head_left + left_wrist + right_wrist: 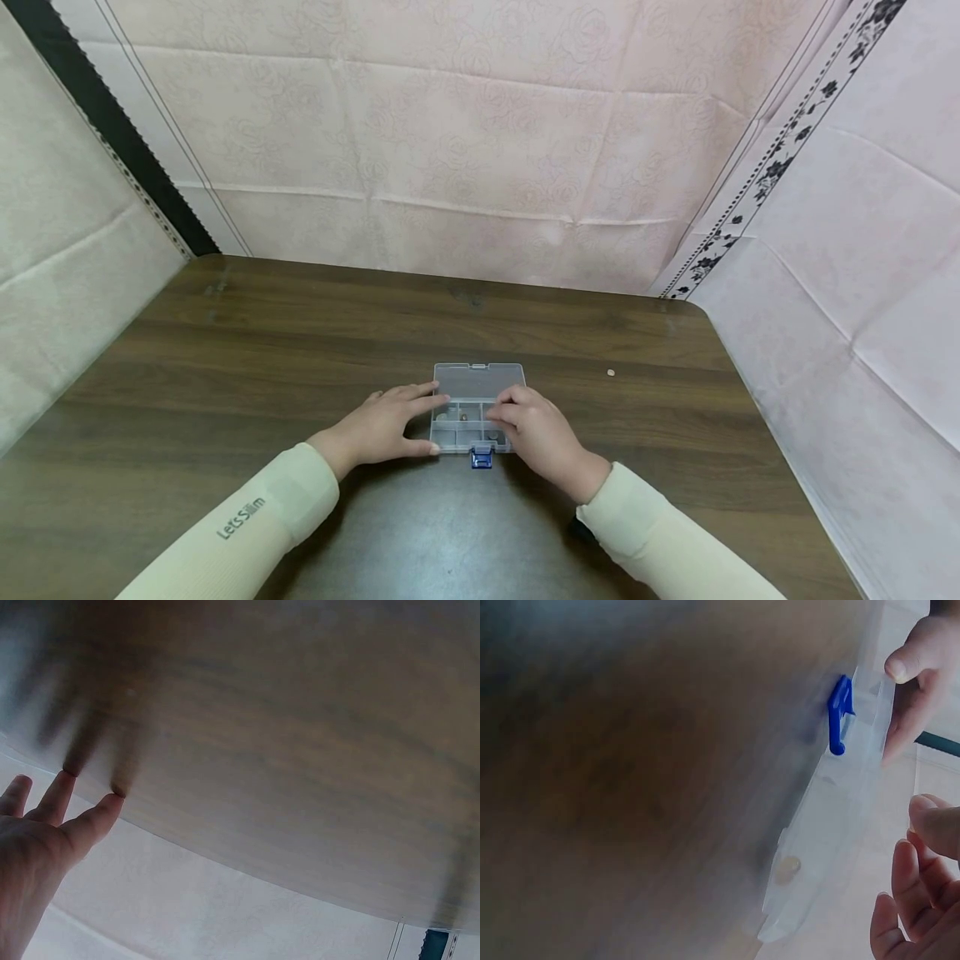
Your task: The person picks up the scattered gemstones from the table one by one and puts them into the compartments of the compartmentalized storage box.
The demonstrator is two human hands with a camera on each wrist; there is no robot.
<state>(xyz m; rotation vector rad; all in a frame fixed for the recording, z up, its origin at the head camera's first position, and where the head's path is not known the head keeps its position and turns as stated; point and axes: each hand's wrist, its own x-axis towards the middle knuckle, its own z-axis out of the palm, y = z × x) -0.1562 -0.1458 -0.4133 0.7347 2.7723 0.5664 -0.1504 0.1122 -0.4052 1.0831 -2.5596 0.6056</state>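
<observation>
A clear plastic compartment box lies on the table with its lid folded back and a blue latch at the front. My left hand rests along its left side, fingers fairly straight, fingertips at the left edge and thumb by the front corner. Over the right-hand compartments is my right hand, its fingers curled and thumb close to the forefinger; I cannot tell if something tiny is between them. Small pieces lie in several compartments, and a round one shows through the wall in the right wrist view.
A small pale piece lies on the brown wooden table, right of the box. Patterned light cloth hangs behind the table and at both sides. A dark object shows beside the right sleeve.
</observation>
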